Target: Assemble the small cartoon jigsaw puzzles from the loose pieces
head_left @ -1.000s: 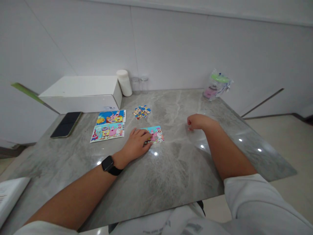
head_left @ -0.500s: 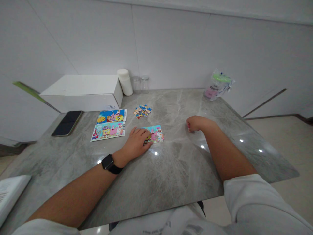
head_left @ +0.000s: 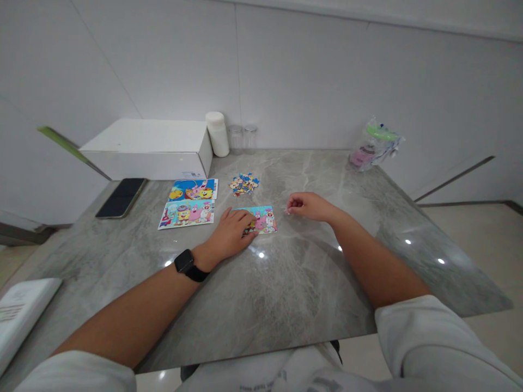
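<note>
My left hand (head_left: 233,233), with a black watch (head_left: 190,265) on the wrist, lies flat over the left part of a small cartoon jigsaw puzzle (head_left: 267,220). Its fingers are stretched out and cover some of the picture. Just right of the puzzle, my right hand (head_left: 306,206) pinches a small pale puzzle piece (head_left: 287,211) at the fingertips, a little apart from the puzzle's edge. Behind the puzzle sits a pile of loose puzzle pieces (head_left: 244,184). Two cartoon picture cards, a blue one (head_left: 192,190) and a light blue one (head_left: 186,214), lie to the left.
A white box (head_left: 147,163), a white bottle (head_left: 218,136) and two clear glass jars (head_left: 243,140) stand along the wall. A phone (head_left: 121,198) lies at left. A plastic-wrapped pink and green item (head_left: 373,147) is at back right. A white booklet-like object (head_left: 24,310) is at near left.
My right hand has moved left, close to the puzzle, and its pinching fingers with the piece now show. My left hand stays on the puzzle. The camera view has shifted slightly.
</note>
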The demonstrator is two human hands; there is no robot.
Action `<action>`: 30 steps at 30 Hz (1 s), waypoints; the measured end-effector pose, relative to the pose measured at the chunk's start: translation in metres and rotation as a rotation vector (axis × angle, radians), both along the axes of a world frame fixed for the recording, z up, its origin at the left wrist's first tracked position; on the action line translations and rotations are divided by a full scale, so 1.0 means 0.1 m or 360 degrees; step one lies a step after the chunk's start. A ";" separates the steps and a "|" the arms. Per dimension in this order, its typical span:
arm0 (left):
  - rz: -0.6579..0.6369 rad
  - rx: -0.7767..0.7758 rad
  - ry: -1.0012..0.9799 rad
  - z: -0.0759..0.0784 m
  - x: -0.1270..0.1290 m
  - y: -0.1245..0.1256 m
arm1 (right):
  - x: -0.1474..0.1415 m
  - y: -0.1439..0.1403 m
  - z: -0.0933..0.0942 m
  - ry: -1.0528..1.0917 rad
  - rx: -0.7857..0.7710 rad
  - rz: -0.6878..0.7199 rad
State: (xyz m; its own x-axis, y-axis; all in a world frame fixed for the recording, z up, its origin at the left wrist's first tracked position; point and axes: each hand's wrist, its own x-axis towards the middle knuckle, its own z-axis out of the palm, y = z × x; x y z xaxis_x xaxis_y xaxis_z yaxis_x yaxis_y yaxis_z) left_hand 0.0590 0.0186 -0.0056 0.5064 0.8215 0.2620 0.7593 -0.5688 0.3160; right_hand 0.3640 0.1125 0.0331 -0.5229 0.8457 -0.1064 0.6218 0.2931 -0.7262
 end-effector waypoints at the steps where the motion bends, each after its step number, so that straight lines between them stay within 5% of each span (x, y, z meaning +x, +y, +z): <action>1: -0.0002 0.0008 -0.0015 0.00 0.00 0.00 | -0.07 -0.03 -0.02 0.0161 -0.0096 -0.0015; 10: -0.0012 0.0055 -0.0141 0.02 0.02 0.00 | -0.47 -0.25 -0.11 0.0777 -0.0742 -0.0273; 21: -0.0026 0.0033 -0.0142 0.02 0.03 -0.02 | -0.48 -0.21 -0.19 0.0855 -0.0706 -0.0360; 30: -0.0053 0.0034 -0.0194 0.04 0.06 -0.01 | -0.56 -0.29 -0.21 0.0806 -0.0560 -0.0126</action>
State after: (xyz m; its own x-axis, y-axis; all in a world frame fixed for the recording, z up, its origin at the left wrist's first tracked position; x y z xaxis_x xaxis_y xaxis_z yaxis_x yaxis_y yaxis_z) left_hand 0.0650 0.0173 -0.0018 0.4969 0.7984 0.3402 0.6966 -0.6007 0.3924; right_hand 0.3080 0.0832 0.0117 -0.5184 0.8434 -0.1410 0.1851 -0.0504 -0.9814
